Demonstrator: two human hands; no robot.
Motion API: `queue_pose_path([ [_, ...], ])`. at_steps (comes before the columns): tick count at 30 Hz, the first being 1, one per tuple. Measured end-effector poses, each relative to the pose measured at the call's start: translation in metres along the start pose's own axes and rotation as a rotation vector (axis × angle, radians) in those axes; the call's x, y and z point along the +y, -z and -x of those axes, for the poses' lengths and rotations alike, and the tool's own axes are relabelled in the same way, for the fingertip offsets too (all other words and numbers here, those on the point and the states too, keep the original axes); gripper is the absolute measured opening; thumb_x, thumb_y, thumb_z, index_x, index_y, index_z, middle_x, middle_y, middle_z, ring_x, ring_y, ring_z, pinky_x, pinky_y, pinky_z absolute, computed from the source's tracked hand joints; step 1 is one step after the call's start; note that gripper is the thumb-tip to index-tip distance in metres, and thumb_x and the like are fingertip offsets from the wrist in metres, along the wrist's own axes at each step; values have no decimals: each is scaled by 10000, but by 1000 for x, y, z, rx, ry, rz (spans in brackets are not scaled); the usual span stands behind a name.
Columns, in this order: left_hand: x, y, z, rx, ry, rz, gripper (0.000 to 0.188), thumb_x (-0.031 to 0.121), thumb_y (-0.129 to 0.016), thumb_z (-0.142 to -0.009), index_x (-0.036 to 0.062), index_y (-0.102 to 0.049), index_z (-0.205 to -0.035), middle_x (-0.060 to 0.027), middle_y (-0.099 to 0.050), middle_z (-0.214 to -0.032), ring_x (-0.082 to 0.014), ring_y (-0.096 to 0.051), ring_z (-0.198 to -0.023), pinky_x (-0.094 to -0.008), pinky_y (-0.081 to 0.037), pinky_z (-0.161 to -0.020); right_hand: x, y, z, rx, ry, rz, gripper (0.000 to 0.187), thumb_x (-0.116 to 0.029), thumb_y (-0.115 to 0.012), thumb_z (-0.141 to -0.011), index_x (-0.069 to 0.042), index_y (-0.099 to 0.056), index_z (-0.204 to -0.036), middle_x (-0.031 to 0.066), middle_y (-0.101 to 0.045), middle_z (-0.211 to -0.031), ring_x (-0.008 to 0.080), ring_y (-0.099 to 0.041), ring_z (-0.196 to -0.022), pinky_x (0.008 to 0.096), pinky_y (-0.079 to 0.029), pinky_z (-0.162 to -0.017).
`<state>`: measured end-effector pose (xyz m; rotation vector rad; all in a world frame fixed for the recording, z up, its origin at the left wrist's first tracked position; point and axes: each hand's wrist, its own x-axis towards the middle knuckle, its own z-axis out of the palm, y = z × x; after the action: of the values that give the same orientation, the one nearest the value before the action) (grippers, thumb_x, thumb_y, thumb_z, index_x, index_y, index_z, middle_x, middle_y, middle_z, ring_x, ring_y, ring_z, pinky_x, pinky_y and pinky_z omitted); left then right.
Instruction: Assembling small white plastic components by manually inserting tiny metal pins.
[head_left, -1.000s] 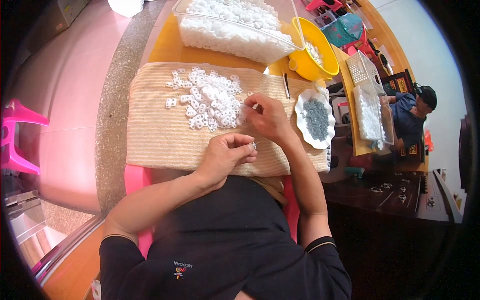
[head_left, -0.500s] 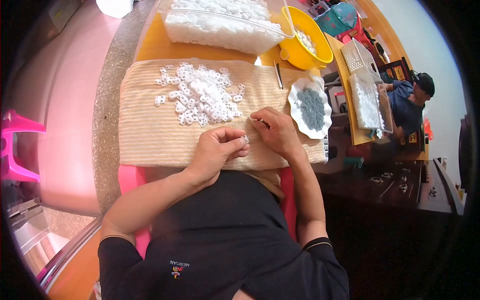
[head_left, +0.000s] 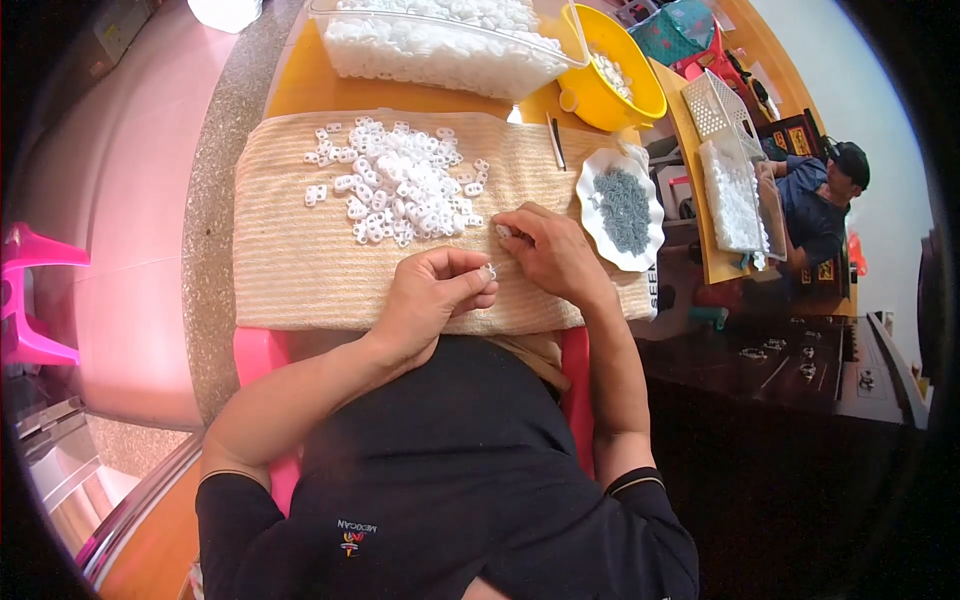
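Note:
My left hand (head_left: 432,300) is closed in a pinch on a small whitish plastic piece (head_left: 490,271), whose exact shape is too small to make out. Just right of it, my right hand (head_left: 550,255) pinches a white two-holed plastic piece (head_left: 503,231) above the cloth. Beyond my left hand lies a loose heap of similar white two-holed pieces (head_left: 400,185), with a few strays at its edges. A white scalloped dish (head_left: 651,242) of small grey parts (head_left: 622,208) stands to the right of my right hand. A striped beige cloth (head_left: 290,270) lies under everything.
At the back are a clear bin (head_left: 440,75) full of white pieces and a yellow basin (head_left: 640,95). A thin dark-and-white tool (head_left: 556,145) lies near the dish. To the right, a co-worker (head_left: 820,200) sits by another clear tray (head_left: 735,205).
My right hand has shifted slightly, and the white two-holed piece in its fingertips now shows more. My left hand keeps its pinch almost in place. The whole view has moved a little.

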<state>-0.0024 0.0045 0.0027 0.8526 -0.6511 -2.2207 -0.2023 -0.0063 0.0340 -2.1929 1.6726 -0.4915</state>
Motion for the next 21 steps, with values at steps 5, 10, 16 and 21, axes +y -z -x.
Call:
queue_pose_path([
  [5, 0, 0, 0, -4, 2, 6, 137, 51, -640, -877, 4, -610, -1002, -72, -653, -883, -140, -656, -783, -266, -570, -748, 9, 3, 9, -54, -170, -360, 240, -78, -662, -847, -19, -631, -1078, 61, -641, -867, 147, -604, -764, 277, -477, -686],
  [10, 0, 1, 0, -1, -7, 0, 142, 46, -633, -881, 0, -605, -1012, -78, -654, -884, -145, -658, -784, -271, -571, -750, 20, -5, 22, -98, -279, -725, 253, -78, -667, -865, 6, -614, -1097, 19, -645, -894, 71, -571, -770, 230, -476, -692],
  [16, 2, -1, 0, -3, 0, 6, 146, 46, -627, -885, -6, -600, -1018, -82, -655, -886, -147, -659, -785, -268, -568, -753, 15, -5, 23, -145, -331, -1000, 282, -21, -653, -862, 30, -583, -1130, 33, -634, -884, 89, -615, -762, 230, -516, -682],
  [21, 2, 0, 0, -4, 13, 1, 149, 52, -627, -887, -2, -598, -1023, -78, -655, -901, -140, -656, -800, -262, -564, -760, 18, -9, 24, -158, -307, -1086, 290, -21, -661, -855, 39, -582, -1127, 55, -648, -894, 117, -635, -748, 247, -536, -683],
])
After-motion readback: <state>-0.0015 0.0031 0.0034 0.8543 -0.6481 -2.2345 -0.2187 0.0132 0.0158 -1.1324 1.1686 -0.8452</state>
